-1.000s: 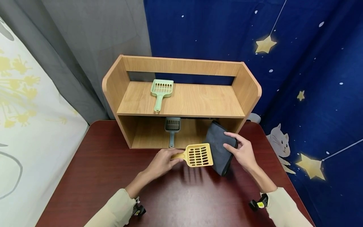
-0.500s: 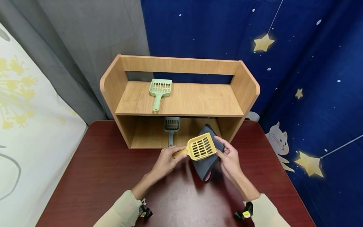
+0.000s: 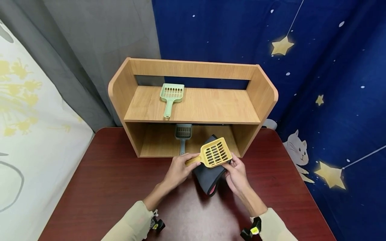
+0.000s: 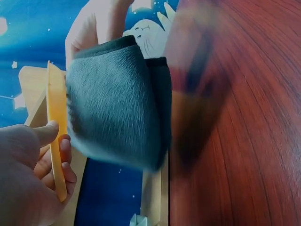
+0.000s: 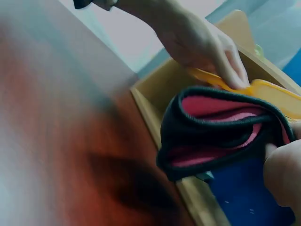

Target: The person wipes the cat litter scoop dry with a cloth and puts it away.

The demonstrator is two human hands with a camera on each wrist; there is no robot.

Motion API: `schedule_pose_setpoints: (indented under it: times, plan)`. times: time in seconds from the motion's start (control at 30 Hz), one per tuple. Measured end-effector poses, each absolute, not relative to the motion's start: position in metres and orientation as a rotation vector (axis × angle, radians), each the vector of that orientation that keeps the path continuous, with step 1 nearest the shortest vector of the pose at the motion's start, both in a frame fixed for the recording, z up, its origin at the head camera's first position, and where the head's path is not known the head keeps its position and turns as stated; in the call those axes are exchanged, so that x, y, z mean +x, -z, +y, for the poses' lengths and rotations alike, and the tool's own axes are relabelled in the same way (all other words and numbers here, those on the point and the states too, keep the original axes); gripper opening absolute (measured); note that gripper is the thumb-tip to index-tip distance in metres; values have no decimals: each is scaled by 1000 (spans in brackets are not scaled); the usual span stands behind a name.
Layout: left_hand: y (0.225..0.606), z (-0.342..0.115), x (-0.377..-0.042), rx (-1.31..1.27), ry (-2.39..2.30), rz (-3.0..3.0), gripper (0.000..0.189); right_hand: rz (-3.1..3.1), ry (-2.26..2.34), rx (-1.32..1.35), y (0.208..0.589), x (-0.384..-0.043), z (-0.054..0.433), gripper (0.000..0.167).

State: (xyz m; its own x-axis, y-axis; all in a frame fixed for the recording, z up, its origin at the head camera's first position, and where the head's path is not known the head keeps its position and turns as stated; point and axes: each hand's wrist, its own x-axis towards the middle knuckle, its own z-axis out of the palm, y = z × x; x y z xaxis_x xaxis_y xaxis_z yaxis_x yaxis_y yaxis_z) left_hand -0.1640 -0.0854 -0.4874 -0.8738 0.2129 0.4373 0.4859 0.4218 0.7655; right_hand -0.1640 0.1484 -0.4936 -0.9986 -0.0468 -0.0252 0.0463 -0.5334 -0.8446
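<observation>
My left hand point(image 3: 178, 170) grips the handle of a yellow slotted litter scoop point(image 3: 215, 153), holding it up over the table in front of the shelf. A folded dark grey cloth point(image 3: 206, 179) with black edging is pinched in my right hand point(image 3: 237, 175), right under the scoop's head in the head view. Pink lining shows within the folds of the cloth point(image 5: 218, 110) in the right wrist view. From the left wrist, the scoop point(image 4: 57, 101) appears edge-on beside the cloth's fuzzy grey face point(image 4: 110, 103).
A two-tier wooden shelf point(image 3: 217, 105) stands at the back of the dark red table point(image 3: 120, 190). On its upper board lies a green litter scoop point(image 3: 172, 94); a grey one point(image 3: 183, 132) lies on the lower board. Curtains point(image 3: 229, 30) hang behind.
My right hand has brought the cloth leftward, from beside the scoop to beneath its head. My left hand has lifted the scoop slightly and tilted its head upward.
</observation>
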Motion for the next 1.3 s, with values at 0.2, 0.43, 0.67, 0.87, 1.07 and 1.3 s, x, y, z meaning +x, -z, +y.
schedule_pose_setpoints:
  times: [0.2, 0.43, 0.67, 0.87, 1.07, 1.3]
  plan:
    - [489, -97, -164, -619, 1375, -2429, 33, 1601, 2741, -126, 479, -174, 174, 62]
    - [494, -96, -163, -607, 1407, -2429, 34, 1604, 2780, -149, 478, -175, 175, 60]
    - [494, -84, -165, -571, 1474, -2367, 34, 1477, 2802, -101, 496, -164, 146, 59]
    - [494, -79, -164, -538, 1480, -2372, 34, 1393, 2772, -108, 508, -157, 132, 67]
    - [496, -86, -161, -573, 1449, -2382, 33, 1462, 2751, -63, 502, -161, 146, 63]
    - [498, -99, -160, -617, 1393, -2429, 34, 1528, 2729, -143, 480, -172, 177, 59]
